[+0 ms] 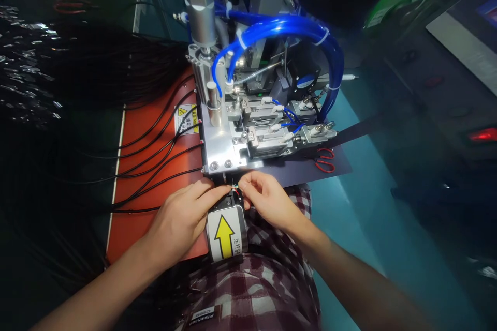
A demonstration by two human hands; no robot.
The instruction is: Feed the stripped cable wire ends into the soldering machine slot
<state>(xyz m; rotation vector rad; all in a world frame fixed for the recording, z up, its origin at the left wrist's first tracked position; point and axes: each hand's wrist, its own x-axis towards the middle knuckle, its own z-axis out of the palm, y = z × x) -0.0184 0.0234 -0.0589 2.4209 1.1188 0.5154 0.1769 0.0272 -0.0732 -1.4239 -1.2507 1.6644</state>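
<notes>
My left hand [176,220] is closed at the machine's front edge, its thumb pressed by a small slot. A black cable [135,211] runs from the left into this hand; the hand hides the rest of it. Thin coloured wires [235,187], red, green and white among them, show between my two hands. My right hand [266,199] pinches their ends between thumb and forefinger. Right above stands the metal machine [219,147] with its cylinders. Just below the fingertips is a white plate with a yellow arrow [224,235].
Several black cables [155,152] cross the orange-red surface [135,238] to the machine's left side. Blue air hoses [283,26] arch overhead. Red-handled scissors [325,160] lie at the right on a dark plate. A dark cable bundle [116,57] lies at the far left.
</notes>
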